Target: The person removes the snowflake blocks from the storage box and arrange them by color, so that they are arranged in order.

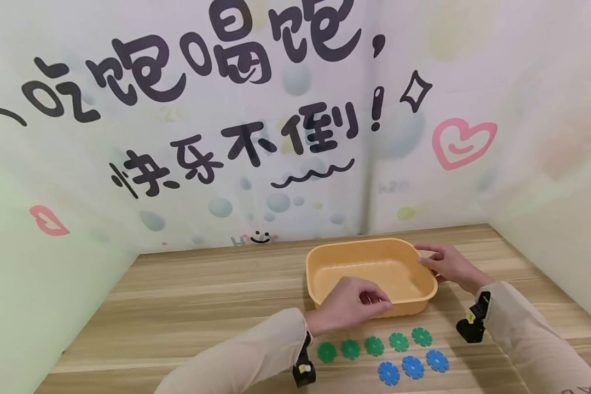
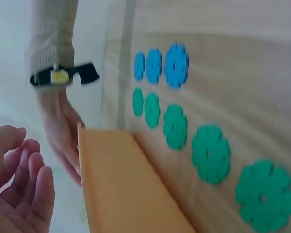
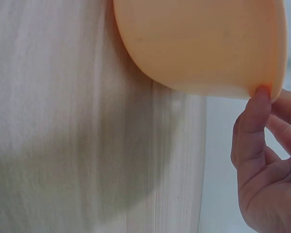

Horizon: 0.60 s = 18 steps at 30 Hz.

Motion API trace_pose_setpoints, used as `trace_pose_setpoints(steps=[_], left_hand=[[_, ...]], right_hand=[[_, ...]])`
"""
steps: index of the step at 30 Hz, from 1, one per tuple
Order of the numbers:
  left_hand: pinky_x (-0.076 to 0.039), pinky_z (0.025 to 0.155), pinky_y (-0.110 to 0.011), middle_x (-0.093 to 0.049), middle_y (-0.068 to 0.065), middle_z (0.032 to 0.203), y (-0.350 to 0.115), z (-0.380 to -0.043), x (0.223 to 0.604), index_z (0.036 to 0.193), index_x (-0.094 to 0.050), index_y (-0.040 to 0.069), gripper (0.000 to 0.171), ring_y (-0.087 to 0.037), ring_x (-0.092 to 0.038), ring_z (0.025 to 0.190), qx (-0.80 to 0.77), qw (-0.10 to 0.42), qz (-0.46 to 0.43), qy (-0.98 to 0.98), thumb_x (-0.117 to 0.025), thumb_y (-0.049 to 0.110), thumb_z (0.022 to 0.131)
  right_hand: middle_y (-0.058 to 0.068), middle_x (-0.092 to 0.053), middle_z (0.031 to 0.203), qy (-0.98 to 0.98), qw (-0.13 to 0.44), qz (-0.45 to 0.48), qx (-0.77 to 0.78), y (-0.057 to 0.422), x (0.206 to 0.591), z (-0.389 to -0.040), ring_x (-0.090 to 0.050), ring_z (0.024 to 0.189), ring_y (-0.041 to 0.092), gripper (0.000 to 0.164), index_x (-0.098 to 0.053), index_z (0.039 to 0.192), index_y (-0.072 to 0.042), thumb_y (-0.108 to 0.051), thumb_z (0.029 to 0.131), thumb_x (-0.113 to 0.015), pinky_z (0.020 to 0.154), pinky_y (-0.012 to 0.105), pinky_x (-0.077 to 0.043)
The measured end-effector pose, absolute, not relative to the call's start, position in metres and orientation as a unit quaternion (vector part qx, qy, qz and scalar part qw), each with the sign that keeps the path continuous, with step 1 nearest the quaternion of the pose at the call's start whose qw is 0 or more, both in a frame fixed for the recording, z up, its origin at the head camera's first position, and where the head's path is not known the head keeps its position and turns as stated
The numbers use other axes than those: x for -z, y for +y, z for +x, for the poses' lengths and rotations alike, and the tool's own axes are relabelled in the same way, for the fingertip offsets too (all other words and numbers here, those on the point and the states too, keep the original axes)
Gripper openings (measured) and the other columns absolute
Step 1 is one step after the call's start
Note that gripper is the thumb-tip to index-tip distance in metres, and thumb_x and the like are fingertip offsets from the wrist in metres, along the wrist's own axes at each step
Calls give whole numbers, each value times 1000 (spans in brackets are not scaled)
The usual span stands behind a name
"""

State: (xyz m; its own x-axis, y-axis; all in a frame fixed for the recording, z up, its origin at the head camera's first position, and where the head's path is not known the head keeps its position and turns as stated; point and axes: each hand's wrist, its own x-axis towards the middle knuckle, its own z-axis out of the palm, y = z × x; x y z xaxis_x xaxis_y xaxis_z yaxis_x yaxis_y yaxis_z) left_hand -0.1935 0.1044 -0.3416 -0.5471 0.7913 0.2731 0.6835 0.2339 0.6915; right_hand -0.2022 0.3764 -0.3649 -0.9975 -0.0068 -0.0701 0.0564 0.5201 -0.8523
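An orange plastic basin (image 1: 369, 268) sits on the table, its open side up. My right hand (image 1: 448, 267) pinches the rim at the basin's right end; in the right wrist view a finger (image 3: 254, 126) presses under the lip from outside. Over the basin's near rim hovers my left hand (image 1: 352, 303), fingers loosely curled, nothing visible between them; the left wrist view shows these fingers (image 2: 31, 179) apart from the basin wall (image 2: 121, 179). In front of the basin lie a row of several green notched discs (image 1: 374, 346) and a nearer row of three blue notched discs (image 1: 412, 367).
The wood-patterned table (image 1: 187, 306) is enclosed by a printed curtain (image 1: 256, 137) behind and pale sheets on both sides. Each wrist carries a black camera mount, such as the right one (image 1: 474, 323). The basin stands toward the table's back right.
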Motion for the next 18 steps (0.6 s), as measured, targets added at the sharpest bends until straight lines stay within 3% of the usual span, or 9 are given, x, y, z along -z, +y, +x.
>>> trace_pose_setpoints(steps=[3,7,18], left_hand=[[-41,55,-12,-57,14,67,109,-207,342,83,-69,14,14,5,-48,58,-400,48,447,799,-61,25,84],[-41,55,-15,-56,12,68,118,-220,342,86,-69,14,15,0,-49,60,-398,65,415,816,-61,26,84],[-42,60,-16,-59,9,76,150,-233,359,93,-68,14,14,-2,-51,66,-290,206,390,849,-64,21,82]], right_hand=[[21,-59,92,871,31,14,489,377,365,-202,-56,67,20,51,-28,133,9,-15,92,-48,57,34,-50],[20,-59,90,872,31,13,488,377,366,-202,-56,67,21,52,-28,133,8,-15,92,-48,57,34,-50],[22,-59,92,873,29,13,487,378,366,-202,-58,71,22,52,-29,133,8,-17,92,-49,59,36,-50]])
